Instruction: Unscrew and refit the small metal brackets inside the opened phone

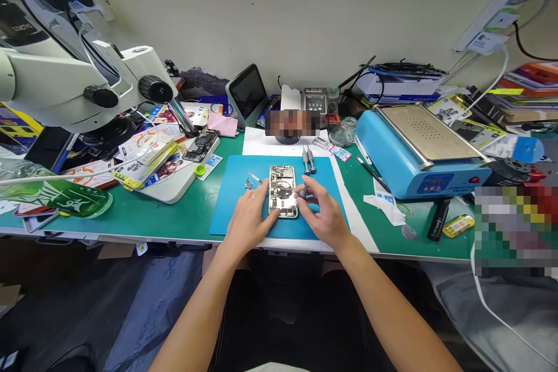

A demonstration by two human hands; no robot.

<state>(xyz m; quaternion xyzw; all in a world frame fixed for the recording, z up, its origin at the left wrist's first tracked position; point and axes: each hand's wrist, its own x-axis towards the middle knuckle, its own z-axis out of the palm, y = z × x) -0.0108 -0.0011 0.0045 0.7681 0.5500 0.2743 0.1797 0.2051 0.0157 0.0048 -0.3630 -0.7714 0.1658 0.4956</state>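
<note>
An opened smartphone (283, 189) lies on the blue work mat (231, 218), its inner parts and a round coil area facing up. My left hand (246, 218) grips its left side, with the thumb at the lower left corner and the fingers along the edge. Pinched in my right hand (325, 212) is a small screwdriver (304, 190), slanting over the phone's right edge; its tip is too small to make out. Small metal parts (248, 185) and a thin strip (255, 177) lie left of the phone. More screwdrivers (308, 160) rest behind it on the mat.
A blue heating plate machine (418, 151) stands at right and a microscope (126, 84) at left. Beneath the microscope are a white box, cards and another opened phone (201, 145). A glass jar (343, 131), a green bottle (56, 192) and a yellow lighter (458, 225) are also on the table.
</note>
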